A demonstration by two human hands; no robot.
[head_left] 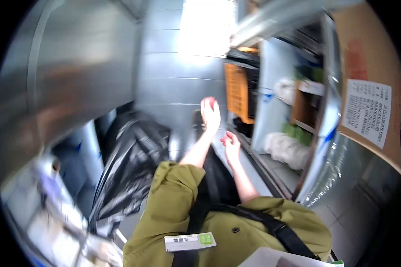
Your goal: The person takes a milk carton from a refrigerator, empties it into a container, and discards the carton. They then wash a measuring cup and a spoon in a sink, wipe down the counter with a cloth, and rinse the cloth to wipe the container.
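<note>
My left hand (210,115) reaches forward over the aisle floor, its fingers loosely bent and pink at the tips. I see nothing held in it. Lower and to its right is my right hand (231,147), with the fingers slightly curled and apart, also without a visible object. Both hands are a little blurred. Both forearms come out of olive-green sleeves (173,187). A black plastic bag (131,155) lies to the left of my left forearm. The orange crate (237,93) stands beyond my right hand, and neither hand touches it.
A metal cabinet wall (84,80) rises on the left. On the right, a shelf post (327,89) stands before white wrapped bundles (287,149), with a labelled cardboard box (370,58) nearer me. Grey floor tiles (162,66) run ahead.
</note>
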